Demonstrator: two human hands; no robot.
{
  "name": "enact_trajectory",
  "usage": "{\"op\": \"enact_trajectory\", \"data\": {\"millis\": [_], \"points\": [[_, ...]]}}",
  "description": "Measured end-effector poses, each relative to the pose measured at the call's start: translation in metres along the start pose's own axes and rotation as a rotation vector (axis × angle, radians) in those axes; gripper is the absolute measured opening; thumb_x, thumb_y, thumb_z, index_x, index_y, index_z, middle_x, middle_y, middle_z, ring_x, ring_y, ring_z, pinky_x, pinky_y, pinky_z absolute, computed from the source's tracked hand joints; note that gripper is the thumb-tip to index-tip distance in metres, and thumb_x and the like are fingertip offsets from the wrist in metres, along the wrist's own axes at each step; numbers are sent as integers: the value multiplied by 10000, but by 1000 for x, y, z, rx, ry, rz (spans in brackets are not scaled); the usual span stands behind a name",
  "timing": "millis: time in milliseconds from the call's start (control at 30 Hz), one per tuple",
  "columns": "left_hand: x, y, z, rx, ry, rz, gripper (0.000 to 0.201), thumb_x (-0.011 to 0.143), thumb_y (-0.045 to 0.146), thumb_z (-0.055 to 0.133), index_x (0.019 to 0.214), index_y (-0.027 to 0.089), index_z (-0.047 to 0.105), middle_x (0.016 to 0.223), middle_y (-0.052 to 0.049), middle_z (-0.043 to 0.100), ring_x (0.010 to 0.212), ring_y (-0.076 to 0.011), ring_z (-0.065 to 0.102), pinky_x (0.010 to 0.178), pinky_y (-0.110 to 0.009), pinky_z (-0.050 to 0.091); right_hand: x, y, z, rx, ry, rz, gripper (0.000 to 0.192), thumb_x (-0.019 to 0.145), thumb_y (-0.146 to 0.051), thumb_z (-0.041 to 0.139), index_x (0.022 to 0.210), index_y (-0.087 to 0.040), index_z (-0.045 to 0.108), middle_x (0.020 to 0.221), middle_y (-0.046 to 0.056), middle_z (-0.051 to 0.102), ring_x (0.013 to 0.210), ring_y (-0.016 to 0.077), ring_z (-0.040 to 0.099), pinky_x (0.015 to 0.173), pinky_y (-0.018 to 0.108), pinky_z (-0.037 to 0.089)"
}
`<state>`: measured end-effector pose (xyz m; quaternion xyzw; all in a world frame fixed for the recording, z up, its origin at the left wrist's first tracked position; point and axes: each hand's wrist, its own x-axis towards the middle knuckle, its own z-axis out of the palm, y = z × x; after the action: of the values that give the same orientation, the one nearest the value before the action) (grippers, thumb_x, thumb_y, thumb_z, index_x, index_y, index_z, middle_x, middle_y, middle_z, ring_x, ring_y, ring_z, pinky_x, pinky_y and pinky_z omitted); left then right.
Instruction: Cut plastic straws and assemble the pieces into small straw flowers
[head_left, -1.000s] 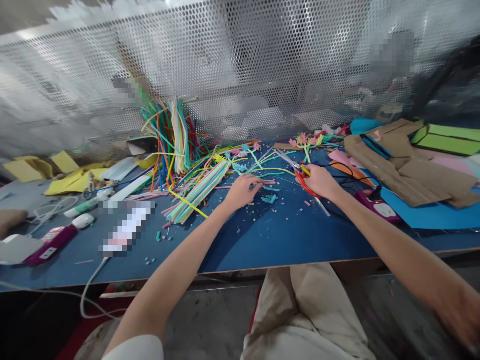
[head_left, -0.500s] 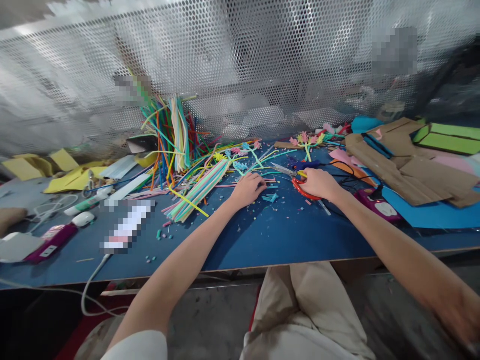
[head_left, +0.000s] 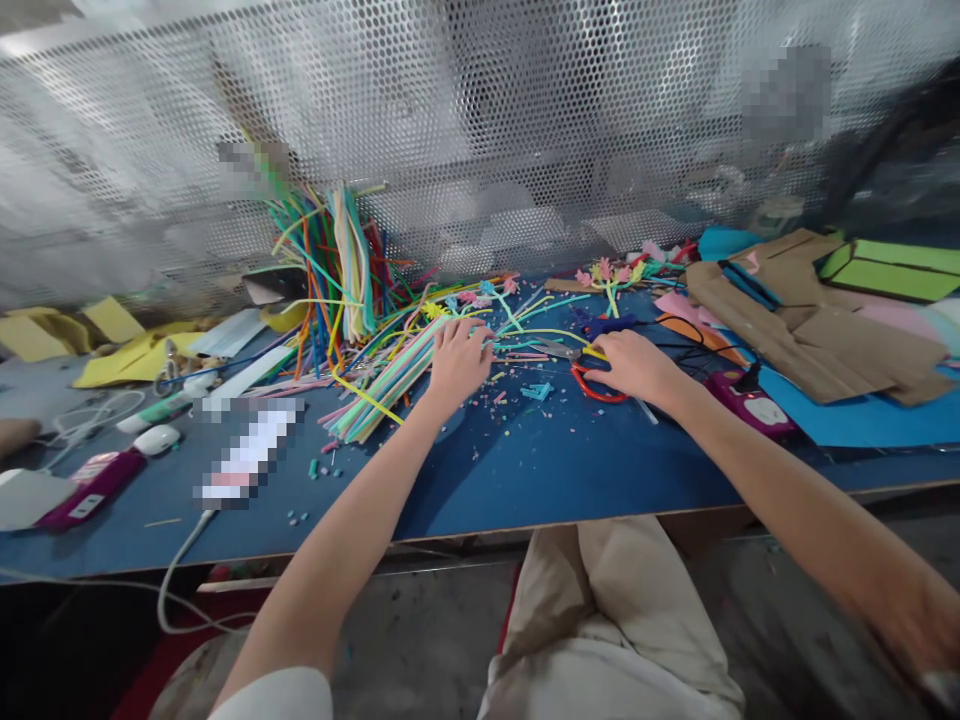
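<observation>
My right hand (head_left: 637, 368) is closed round the red and yellow handles of a pair of scissors (head_left: 589, 378). Their metal blades point left, slightly apart. My left hand (head_left: 459, 362) reaches over the right end of a bundle of pastel pipe cleaners (head_left: 382, 395), its fingers apart and bent downward. What lies right under its fingertips is hidden. Thin yellow and teal pipe cleaners (head_left: 529, 346) stretch between the two hands. Below them lie short cut blue pieces (head_left: 537, 391). Behind stands a small pipe-cleaner flower stem (head_left: 611, 290) with pink and yellow blooms.
A tall mass of coloured pipe cleaners (head_left: 349, 260) leans at the perforated metal screen (head_left: 420, 120). On the left are a blurred-out phone (head_left: 251, 455) with its cable and a purple power strip (head_left: 94, 488). Cardboard (head_left: 810, 325) and a purple socket block (head_left: 750, 402) lie right.
My left hand has moved left and away from me, onto the end of the pipe-cleaner bundle, its fingers spreading. The right hand keeps the scissors nearly in place.
</observation>
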<state>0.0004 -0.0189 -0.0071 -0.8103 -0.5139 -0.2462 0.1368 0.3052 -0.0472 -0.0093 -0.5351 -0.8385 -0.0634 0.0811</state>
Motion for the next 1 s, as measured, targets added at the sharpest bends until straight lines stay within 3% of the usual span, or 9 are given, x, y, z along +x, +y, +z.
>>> {"op": "enact_trajectory", "data": {"millis": [133, 267, 400, 467, 533, 633, 800, 900, 1000], "points": [[-2, 16, -3, -102, -16, 103, 208, 979, 322, 500, 1053, 255, 683, 1284, -51, 624, 1241, -269, 505, 1078, -467, 366, -4, 1, -10, -34, 92, -91, 365, 942, -437, 554, 1067, -115, 671, 1062, 163, 701, 1029, 294, 626, 935, 392, 445], [-5, 24, -6, -173, -41, 160, 221, 993, 338, 493, 1052, 251, 687, 1267, -41, 638, 1222, -248, 519, 1072, -436, 381, -24, 5, -42, -43, 142, -78, 365, 941, -474, 543, 1086, -164, 671, 1061, 130, 713, 1025, 292, 633, 883, 392, 458], [-7, 27, -3, -223, -64, 175, 202, 984, 328, 516, 1050, 253, 691, 1255, -37, 645, 1214, -241, 525, 1069, -425, 393, -73, 16, -64, -28, 369, 132, 349, 936, -471, 550, 1159, -217, 636, 1173, 117, 683, 1120, 299, 614, 923, 404, 471], [-8, 29, -1, -240, -68, 175, 197, 983, 322, 518, 1042, 256, 694, 1254, -35, 645, 1214, -242, 528, 1066, -430, 396, -103, 23, -60, -51, 542, 308, 452, 907, -459, 586, 1268, -188, 574, 1266, 153, 635, 1204, 323, 576, 1005, 434, 453], [-9, 30, 0, -253, -74, 179, 191, 980, 313, 521, 1037, 259, 696, 1255, -33, 645, 1213, -243, 531, 1058, -434, 402, -131, 33, -46, -114, 605, 507, 594, 874, -490, 612, 1351, -148, 521, 1265, 203, 619, 1199, 377, 573, 965, 473, 481], [-10, 32, 0, -265, -85, 187, 179, 972, 297, 535, 1041, 255, 695, 1252, -35, 647, 1211, -243, 535, 1053, -435, 408, -155, 52, -24, -42, 545, 570, 616, 876, -478, 602, 1394, -157, 504, 1241, 189, 648, 1140, 357, 624, 923, 449, 508], [-10, 33, 1, -275, -85, 196, 174, 969, 293, 539, 1053, 260, 688, 1256, -30, 645, 1221, -229, 532, 1067, -429, 403, -153, 87, -17, 248, 502, 559, 403, 858, -476, 616, 1159, -218, 688, 974, 82, 755, 830, 236, 700, 771, 331, 522], [-10, 33, 1, -272, -96, 185, 180, 970, 297, 536, 1055, 265, 692, 1265, -29, 641, 1231, -228, 527, 1072, -432, 401, -149, 94, -22, 217, 401, 551, 300, 855, -480, 605, 998, -247, 728, 962, 81, 765, 838, 247, 697, 766, 335, 501], [-10, 33, 0, -262, -121, 164, 193, 971, 303, 530, 1060, 263, 696, 1277, -37, 637, 1242, -240, 522, 1076, -448, 399, -152, 92, -22, 222, 376, 583, 270, 859, -486, 594, 961, -268, 717, 994, 98, 761, 903, 268, 701, 781, 341, 498]]}}
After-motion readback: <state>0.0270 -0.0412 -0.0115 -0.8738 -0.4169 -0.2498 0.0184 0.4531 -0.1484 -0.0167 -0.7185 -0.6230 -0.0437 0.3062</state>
